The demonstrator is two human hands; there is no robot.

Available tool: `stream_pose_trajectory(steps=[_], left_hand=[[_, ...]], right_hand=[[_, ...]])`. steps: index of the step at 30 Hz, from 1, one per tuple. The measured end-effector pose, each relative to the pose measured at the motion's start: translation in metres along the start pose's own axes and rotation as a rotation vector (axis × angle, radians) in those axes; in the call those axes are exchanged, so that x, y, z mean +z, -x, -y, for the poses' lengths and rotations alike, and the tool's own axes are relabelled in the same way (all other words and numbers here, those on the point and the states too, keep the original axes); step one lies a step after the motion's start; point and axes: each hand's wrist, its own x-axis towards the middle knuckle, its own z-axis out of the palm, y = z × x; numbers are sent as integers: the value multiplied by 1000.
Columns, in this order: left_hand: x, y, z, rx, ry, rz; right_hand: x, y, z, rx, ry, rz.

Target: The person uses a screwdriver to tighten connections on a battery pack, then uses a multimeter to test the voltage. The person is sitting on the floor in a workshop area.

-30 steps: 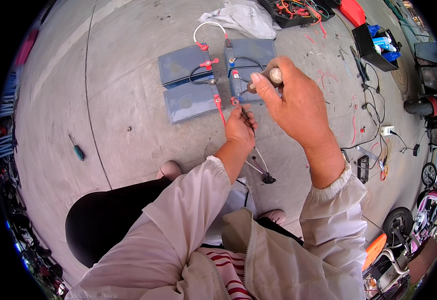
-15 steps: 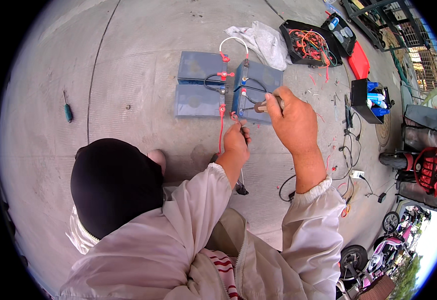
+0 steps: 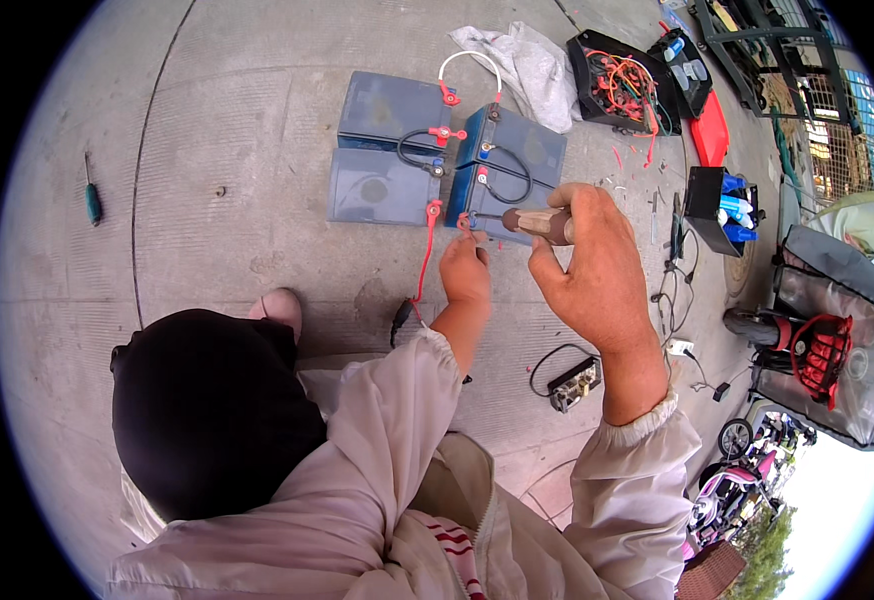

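Several grey-blue box batteries (image 3: 385, 187) lie in two columns on the ground, joined by white, black and red leads. My right hand (image 3: 602, 275) is closed around the brown handle of a screwdriver (image 3: 537, 224). Its shaft points left, with the tip at the front corner terminal of the near right battery (image 3: 517, 225). At that same corner, my left hand (image 3: 465, 270) pinches a red cable terminal (image 3: 464, 222) against the battery. From the near left battery a red lead (image 3: 425, 262) runs down to a black connector (image 3: 402, 322).
A second screwdriver (image 3: 92, 200) with a green handle lies far left. Beyond the batteries are a white cloth (image 3: 532, 75) and an open black case (image 3: 582, 85) of red leads. A black bin (image 3: 702, 205) with blue bottles, loose cables and a power strip (image 3: 679, 347) lie right.
The screwdriver has moved left and its tip now meets the corner terminal. My left hand has brought the red cable terminal onto that corner. The view has shifted slightly.
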Motion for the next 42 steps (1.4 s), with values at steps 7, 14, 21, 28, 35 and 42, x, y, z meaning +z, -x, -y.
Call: stream_pose_trajectory(steps=[7, 14, 21, 28, 35, 42], left_hand=[[3, -4, 2, 7, -7, -92], [3, -7, -3, -57, 42, -100], [3, -5, -7, -59, 43, -93], [4, -5, -8, -71, 55, -89], [6, -3, -13, -94, 80, -93], [7, 0, -18, -99, 75, -104]], right_hand=[[-12, -12, 12, -137, 236, 95], [-13, -22, 22, 333, 144, 327], [-10, -15, 20, 346, -22, 204], [-7, -16, 14, -20, 56, 123], [-6, -20, 22, 312, 105, 283], [-1, -18, 22, 335, 44, 176]])
